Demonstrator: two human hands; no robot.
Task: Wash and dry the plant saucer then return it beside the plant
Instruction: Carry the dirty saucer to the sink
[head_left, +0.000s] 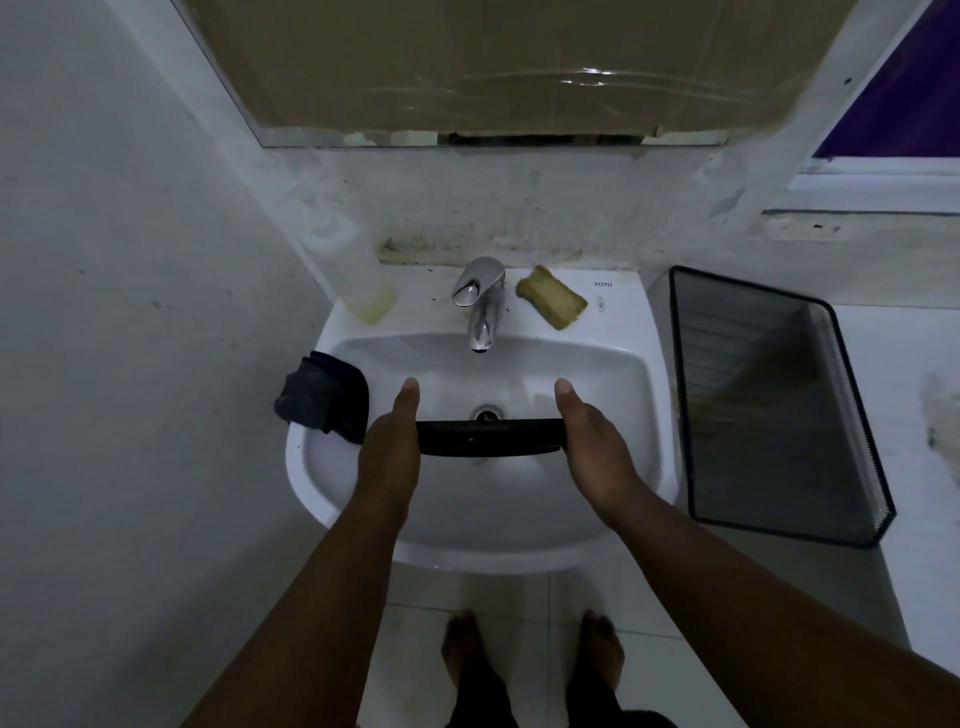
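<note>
Two hands, left hand (389, 441) and right hand (589, 441), grip the black plant saucer (488, 437) edge-on at centre frame, its long axis left-right, below the faucet (483, 306).

A single head-worn view looks steeply down from above the sink (483, 540) — near, at arm's reach — facing the wall behind it; the faucet (480, 306) sits centre, the person's feet (530, 660) at the bottom edge.
</note>
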